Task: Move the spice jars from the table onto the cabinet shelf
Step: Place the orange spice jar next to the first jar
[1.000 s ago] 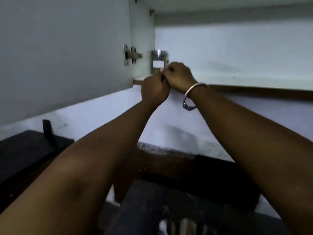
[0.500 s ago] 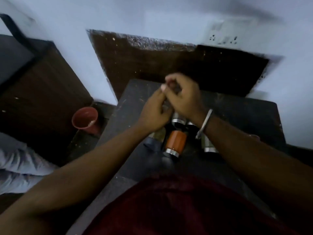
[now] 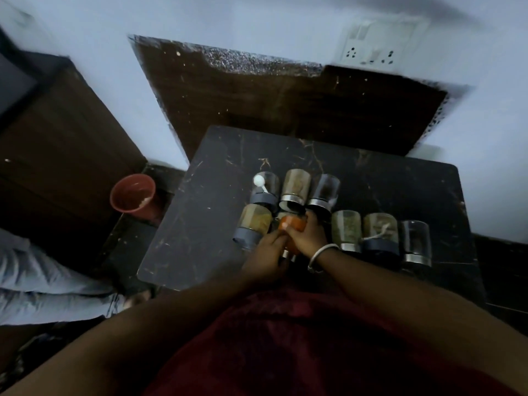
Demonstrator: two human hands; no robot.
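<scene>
Several glass spice jars stand in two rows on the dark marble table (image 3: 200, 224). In the front row, my left hand (image 3: 265, 252) and my right hand (image 3: 313, 238) both curl round the orange spice jar (image 3: 290, 225), which leans toward me. A yellowish jar (image 3: 253, 224) stands just left of it, and a green-filled jar (image 3: 345, 230) just right of my right wrist. Behind them are a jar with a white spoon (image 3: 264, 187), a brown-filled jar (image 3: 295, 185) and a dark jar (image 3: 324, 192). The cabinet shelf is out of view.
Two more jars (image 3: 380, 232) (image 3: 415, 241) stand at the right end of the front row. A red cup (image 3: 133, 195) sits beside the table's left edge, next to a dark wooden unit (image 3: 57, 138). A wall socket (image 3: 374, 47) is high on the wall behind.
The view dropped from the cabinet shelf to the table. Both hands came down from the shelf, passed over the jars and now grip the orange jar.
</scene>
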